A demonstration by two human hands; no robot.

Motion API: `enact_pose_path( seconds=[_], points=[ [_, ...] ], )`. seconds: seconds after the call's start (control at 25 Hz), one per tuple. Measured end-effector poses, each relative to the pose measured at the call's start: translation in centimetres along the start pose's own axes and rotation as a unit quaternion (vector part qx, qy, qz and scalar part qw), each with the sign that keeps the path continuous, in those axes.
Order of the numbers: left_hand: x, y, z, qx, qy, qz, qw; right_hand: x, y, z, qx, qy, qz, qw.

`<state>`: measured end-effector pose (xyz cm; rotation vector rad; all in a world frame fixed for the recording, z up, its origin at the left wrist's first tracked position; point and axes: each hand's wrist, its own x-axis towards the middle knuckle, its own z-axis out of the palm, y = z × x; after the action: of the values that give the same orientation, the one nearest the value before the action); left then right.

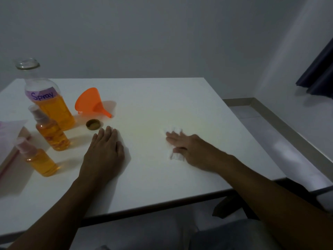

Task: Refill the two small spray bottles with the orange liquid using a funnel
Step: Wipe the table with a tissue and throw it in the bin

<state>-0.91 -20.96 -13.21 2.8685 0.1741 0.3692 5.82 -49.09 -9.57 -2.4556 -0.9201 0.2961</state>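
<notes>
Landmark = big "Spray" bottle (48,103), uncapped, upright at far-left of white table (180,105), approx half full of orange liquid. Two small spray bottles just in front of it: nearer one (51,130) almost touching its base, 2nd (38,159) further toward the person; both upright, pump tops on, both showing orange liquid, so fill looks done or nearly so. Funnel (91,103) lies on its side just R of the big bottle, long axis slanting, spout toward the person's right, mouth facing the bottle. Brown cap (93,124) flat on table, in front-R of the bottle, below funnel. Left hand (105,150) flat, palm down, fingers together, holding nothing; fingertips close to cap. Right hand (187,145) well R of bottle, pressing a white tissue (175,156) onto table, blurred; prob wiping. Judgement: recapping next, L hand is far nearer the cap.
</notes>
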Motion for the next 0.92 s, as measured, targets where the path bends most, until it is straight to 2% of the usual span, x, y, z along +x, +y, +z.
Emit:
enact_pose_path(
  seconds=[0.08, 0.12, 0.2, 0.28, 0.36, 0.4, 0.48, 0.56, 0.64, 0.72, 0.76, 0.8, 0.92],
  points=[
    [0.0, 0.0, 0.0, 0.002, -0.002, -0.001, 1.000, -1.7, 1.1, -0.2, 0.019, -0.008, -0.026, 0.999],
    [0.0, 0.0, 0.0, 0.006, -0.002, -0.001, 1.000, -2.1, 2.9, -1.0, -0.007, 0.019, -0.015, 1.000],
    [0.2, 0.1, 0.1, 0.015, -0.002, -0.002, 1.000, -2.8, 6.9, -3.0, -0.068, 0.085, 0.067, 0.992],
    [0.3, 0.2, 0.1, 0.019, -0.002, -0.005, 1.000, -2.2, 9.5, -4.8, -0.076, 0.119, 0.175, 0.974],
    [0.1, 0.3, 0.0, 0.014, 0.000, -0.010, 1.000, 0.5, 9.8, -4.5, -0.085, 0.125, 0.218, 0.964],
    [0.0, 0.3, 0.0, 0.011, 0.000, -0.011, 1.000, 2.4, 8.9, -3.6, -0.095, 0.125, 0.211, 0.965],
    [-0.1, 0.3, 0.0, 0.007, 0.002, -0.010, 1.000, 5.7, 5.8, -0.8, -0.089, 0.116, 0.131, 0.981],
    [0.0, 0.2, 0.0, 0.007, 0.002, -0.009, 1.000, 5.9, 1.7, 2.6, -0.101, 0.070, 0.030, 0.992],
    [0.1, 0.0, 0.0, 0.007, -0.001, -0.005, 1.000, 2.5, -1.4, 3.7, -0.121, 0.013, -0.082, 0.989],
    [0.1, 0.0, 0.1, 0.008, 0.001, -0.001, 1.000, -1.5, -0.6, 2.0, -0.126, -0.015, -0.163, 0.979],
    [0.1, -0.1, 0.1, 0.010, 0.002, 0.002, 1.000, -3.3, 1.5, 0.8, -0.137, -0.011, -0.157, 0.978],
    [0.0, 0.0, 0.1, 0.012, 0.002, 0.004, 1.000, -4.7, 4.0, -0.4, -0.144, 0.007, -0.111, 0.983],
    [-0.1, 0.2, 0.1, 0.013, 0.005, 0.003, 1.000, -6.2, 10.6, -3.8, -0.131, 0.101, 0.110, 0.980]
  ],
)
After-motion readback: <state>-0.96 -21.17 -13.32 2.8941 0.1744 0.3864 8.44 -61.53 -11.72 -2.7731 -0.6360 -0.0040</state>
